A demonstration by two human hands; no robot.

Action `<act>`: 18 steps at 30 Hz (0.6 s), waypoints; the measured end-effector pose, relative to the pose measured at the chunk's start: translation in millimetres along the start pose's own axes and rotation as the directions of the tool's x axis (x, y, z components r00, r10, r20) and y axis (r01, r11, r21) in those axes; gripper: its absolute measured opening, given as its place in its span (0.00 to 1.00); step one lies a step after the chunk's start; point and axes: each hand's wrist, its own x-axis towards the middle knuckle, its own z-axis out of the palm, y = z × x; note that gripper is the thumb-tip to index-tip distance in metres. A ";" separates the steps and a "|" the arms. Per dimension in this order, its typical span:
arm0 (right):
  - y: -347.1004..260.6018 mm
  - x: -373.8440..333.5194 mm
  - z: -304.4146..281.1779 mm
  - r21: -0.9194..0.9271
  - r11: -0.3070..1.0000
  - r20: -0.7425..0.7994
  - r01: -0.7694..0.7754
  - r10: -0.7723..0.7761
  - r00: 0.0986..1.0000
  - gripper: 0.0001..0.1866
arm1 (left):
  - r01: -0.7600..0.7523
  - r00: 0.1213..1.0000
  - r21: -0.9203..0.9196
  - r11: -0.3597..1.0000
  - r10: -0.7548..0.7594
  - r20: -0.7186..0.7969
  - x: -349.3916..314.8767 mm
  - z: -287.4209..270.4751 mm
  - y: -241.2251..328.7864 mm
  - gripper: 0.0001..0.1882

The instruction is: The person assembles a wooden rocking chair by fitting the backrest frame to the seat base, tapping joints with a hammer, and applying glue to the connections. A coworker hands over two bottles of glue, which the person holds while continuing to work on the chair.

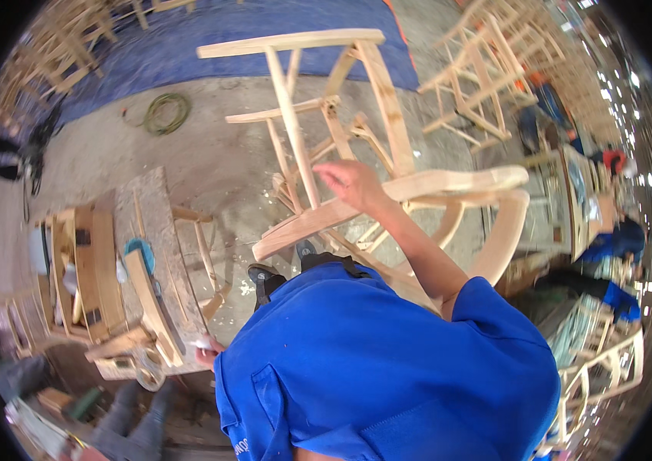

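An unfinished pale wooden chair frame (386,100) stands in front of me, its rails, legs and curved parts bare. Over its near rail (318,223) reaches my right hand (350,187), beside an upright round spindle (295,138). Its fingers point left, slightly apart, and I see nothing held in them. Low at my left side, my left hand (207,352) is by the corner of the workbench (149,192). Its fingers close around a small white thing (205,343) whose kind I cannot make out; my blue shirt hides part of that hand.
On the bench are a wooden tool box (99,269), a blue bowl (139,250), curved wooden pieces (153,307) and a tape roll (149,370). A coiled hose (166,114) lies on the floor near a blue tarp (264,23). More chair frames (483,84) and people (614,242) are around.
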 end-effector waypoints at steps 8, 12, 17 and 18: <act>119.8 -71.9 -94.1 -0.213 0.864 -0.626 -0.456 0.238 0.743 0.09 | -0.201 0.676 -0.177 0.963 0.267 0.686 50.0 174.4 206.4 0.12; 172.2 -110.5 -118.9 -0.257 0.701 -0.747 -0.665 0.293 0.597 0.09 | -0.300 0.309 -0.266 0.916 0.357 0.881 -0.6 263.0 251.5 0.14; 207.8 -114.9 -96.4 -0.392 0.526 -0.763 -0.755 0.272 0.586 0.11 | -0.251 0.125 -0.192 0.949 0.228 0.966 -69.6 336.0 271.0 0.12; 208.4 -113.9 -92.8 -0.417 0.484 -0.749 -0.769 0.297 0.593 0.12 | -0.226 0.117 -0.183 0.957 0.213 0.970 -76.9 345.5 267.1 0.12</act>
